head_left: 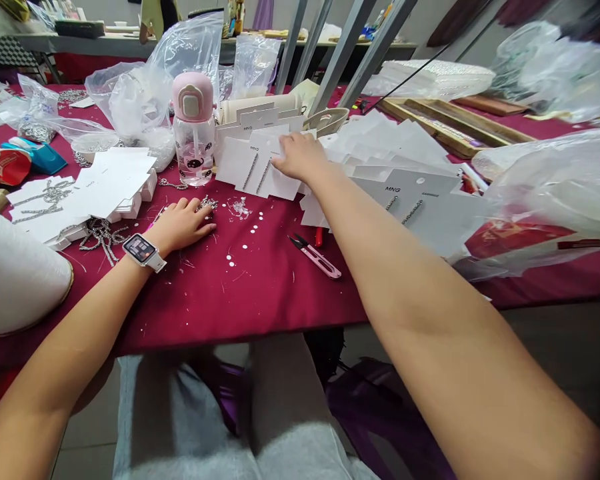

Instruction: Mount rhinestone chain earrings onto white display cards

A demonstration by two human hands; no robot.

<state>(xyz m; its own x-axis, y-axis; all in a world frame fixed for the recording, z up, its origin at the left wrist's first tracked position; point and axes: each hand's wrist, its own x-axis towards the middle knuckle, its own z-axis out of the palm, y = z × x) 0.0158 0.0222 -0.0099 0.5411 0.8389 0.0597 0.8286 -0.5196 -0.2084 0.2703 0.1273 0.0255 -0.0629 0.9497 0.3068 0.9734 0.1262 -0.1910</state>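
Note:
My right hand [300,159] reaches to the back middle, its fingers on the upper right of a white MNG card [266,150] that bears two silver chain strips. What the fingertips hold is too small to make out. My left hand [183,225], with a watch at the wrist, rests palm down on the red cloth [260,287], its fingers spread beside a small heap of silver chain [207,203]. Left of it lie a stack of blank white cards [105,183] and more chain [101,235]. Further MNG cards [420,193] overlap under my right forearm.
Pink-handled snips [320,260] lie near the front edge. A pink-lidded bottle [194,133] stands behind my left hand. A white roll [17,273] is at the left, plastic bags [555,193] at the right, and grey metal bars [343,57] rise at the back.

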